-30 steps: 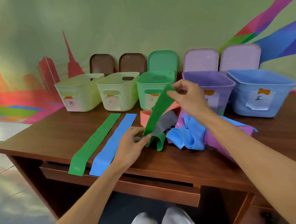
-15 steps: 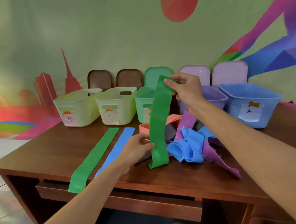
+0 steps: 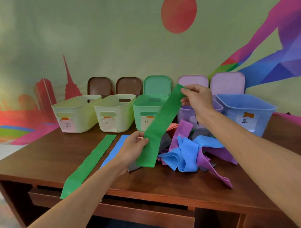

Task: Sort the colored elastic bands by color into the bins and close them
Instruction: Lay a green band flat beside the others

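The desk (image 3: 43,161) is carrying the open green bin (image 3: 145,105) at its far side, with a tangled pile (image 3: 187,152) of bands nearer. The green band (image 3: 157,131) is hanging slanted over that pile, with the right hand (image 3: 198,98) fingers pinching its far end and the left hand (image 3: 132,146) fingers pinching its near edge. I reckon the loose tail risks snagging the pile and dragging other colours along.

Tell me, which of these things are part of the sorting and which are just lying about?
In the job:
- held green band, pinched by left hand and right hand
- flat green band
- flat blue band
- tangled pile of bands
- green bin and the four bins beside it
- green lid and the other lids against the wall

Just about:
- desk
- drawer
- painted wall
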Motion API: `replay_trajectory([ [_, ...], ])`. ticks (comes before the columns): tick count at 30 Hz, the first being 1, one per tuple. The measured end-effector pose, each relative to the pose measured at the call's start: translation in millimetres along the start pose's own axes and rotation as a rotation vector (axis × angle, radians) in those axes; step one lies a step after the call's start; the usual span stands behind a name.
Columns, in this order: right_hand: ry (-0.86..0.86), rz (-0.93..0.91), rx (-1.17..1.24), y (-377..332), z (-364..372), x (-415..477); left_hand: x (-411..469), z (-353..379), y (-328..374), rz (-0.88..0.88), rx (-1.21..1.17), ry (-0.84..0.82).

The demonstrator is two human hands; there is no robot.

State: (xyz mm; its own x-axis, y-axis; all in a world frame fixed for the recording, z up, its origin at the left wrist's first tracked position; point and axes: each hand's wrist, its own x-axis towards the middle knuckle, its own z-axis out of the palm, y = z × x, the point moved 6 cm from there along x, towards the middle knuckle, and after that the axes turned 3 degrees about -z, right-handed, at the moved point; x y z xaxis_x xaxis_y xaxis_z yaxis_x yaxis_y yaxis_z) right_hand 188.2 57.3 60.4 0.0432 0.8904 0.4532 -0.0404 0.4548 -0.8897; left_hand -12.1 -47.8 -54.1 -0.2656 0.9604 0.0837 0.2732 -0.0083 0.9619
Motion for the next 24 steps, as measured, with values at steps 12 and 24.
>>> replay_trajectory([
  [12,-0.01,-0.166,-0.371,1,-3,-15,-35,-62,5,0.009,0.528,-0.067],
  [24,-0.073,-0.104,-0.403,19,54,-32,-71,-128,-15,-0.123,0.481,-0.092],
])
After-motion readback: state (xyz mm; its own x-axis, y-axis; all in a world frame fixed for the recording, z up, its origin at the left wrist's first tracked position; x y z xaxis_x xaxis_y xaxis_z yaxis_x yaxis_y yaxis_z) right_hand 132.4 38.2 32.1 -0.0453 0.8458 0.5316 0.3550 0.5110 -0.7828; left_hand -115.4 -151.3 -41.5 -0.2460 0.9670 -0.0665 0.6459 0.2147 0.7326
